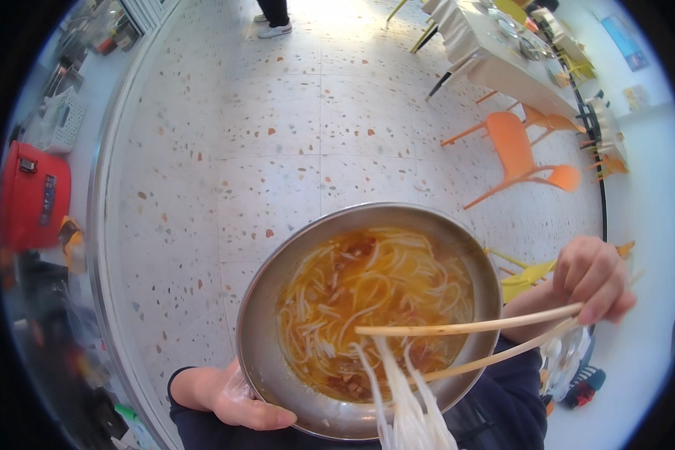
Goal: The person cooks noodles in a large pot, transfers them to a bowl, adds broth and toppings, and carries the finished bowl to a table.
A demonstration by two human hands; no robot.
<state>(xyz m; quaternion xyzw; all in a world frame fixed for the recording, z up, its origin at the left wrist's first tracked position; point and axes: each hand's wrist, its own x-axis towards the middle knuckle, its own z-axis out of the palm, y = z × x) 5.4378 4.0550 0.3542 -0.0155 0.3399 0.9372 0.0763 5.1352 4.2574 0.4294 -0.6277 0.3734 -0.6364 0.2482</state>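
Note:
My left hand [247, 402] grips the lower left rim of a round stainless steel bowl [270, 281], its thumb over the edge. Inside the bowl, pale noodles [382, 264] lie in orange-brown broth with reddish bits. At the right, my right hand [596, 278] holds a pair of long wooden chopsticks [472, 327], which reach across the bowl with their tips apart. A bundle of white noodles [405, 410] hangs by the chopsticks over the bowl's lower rim and runs out of the picture's bottom edge.
Ahead stretches a speckled terrazzo floor [315, 129], with a person's legs and shoes [275, 28] at the top. Orange chairs [509, 146] and a cloth-covered table [517, 73] stand at right. Along the left, a counter holds a red case [36, 197] and a white basket [67, 121].

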